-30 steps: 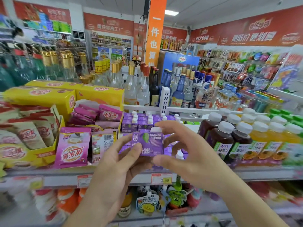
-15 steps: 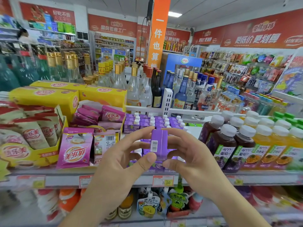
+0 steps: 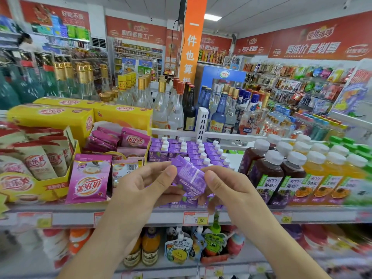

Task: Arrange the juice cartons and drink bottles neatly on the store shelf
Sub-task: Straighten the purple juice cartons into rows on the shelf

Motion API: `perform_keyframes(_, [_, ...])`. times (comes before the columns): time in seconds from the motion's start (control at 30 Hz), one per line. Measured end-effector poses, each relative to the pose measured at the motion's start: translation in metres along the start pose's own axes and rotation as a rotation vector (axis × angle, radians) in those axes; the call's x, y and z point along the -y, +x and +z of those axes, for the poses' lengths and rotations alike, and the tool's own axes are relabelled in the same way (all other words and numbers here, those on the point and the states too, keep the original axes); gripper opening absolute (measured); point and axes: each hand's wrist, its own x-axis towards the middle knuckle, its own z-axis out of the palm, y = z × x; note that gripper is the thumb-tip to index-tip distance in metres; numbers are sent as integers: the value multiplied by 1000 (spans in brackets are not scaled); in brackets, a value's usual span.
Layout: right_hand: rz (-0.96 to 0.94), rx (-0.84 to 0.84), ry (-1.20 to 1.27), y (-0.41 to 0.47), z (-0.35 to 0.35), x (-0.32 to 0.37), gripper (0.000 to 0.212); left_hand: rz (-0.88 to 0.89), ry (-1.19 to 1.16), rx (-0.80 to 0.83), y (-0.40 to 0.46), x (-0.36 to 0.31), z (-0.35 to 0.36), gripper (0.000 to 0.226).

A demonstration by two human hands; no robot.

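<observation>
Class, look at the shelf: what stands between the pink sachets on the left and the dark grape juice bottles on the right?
In the head view: rows of small purple juice cartons with white caps.

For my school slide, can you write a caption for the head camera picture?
Both hands, left hand and right hand, hold a tilted purple juice carton in front of the store shelf.

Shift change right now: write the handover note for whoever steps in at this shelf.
Left hand: pinches the held carton on its left side.
Right hand: grips the same carton on its right side.
The carton is tilted, in front of the shelf, not set down.
Done: purple cartons stand in rows mid-shelf; grape bottles and orange bottles stand lined up to their right.
Left: turn the held carton upright, label forward, and probably place it at the front of the purple rows.
</observation>
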Motion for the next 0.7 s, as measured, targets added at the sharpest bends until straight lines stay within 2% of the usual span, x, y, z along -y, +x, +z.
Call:
perform_keyframes(0.1, [3,7,-6,-3,0,4,34,-45,-31,-14,-1,2,1,58])
perform_keyframes(0.2, [-22,3,-92,-5,-3,1,16,-58,-32,-27,-3,2,2,55])
perform_keyframes(0.33, [-70,-5,-161,-7,-5,0,36,-27,43,-30,-6,3,2,55])
perform_keyframes(0.43, [-86,-32,-208,-10,-1,-3,39,6,94,-36,-7,4,2,53])
perform_keyframes(0.5, [-77,-54,-133,-10,0,-4,28,28,161,-7,-8,2,0,48])
perform_keyframes(0.6, [6,-71,102,-10,-1,0,13,12,210,122,-10,2,-3,46])
perform_keyframes(0.7, [64,-70,84,-10,-5,-3,33,-8,151,146,-11,7,-2,51])
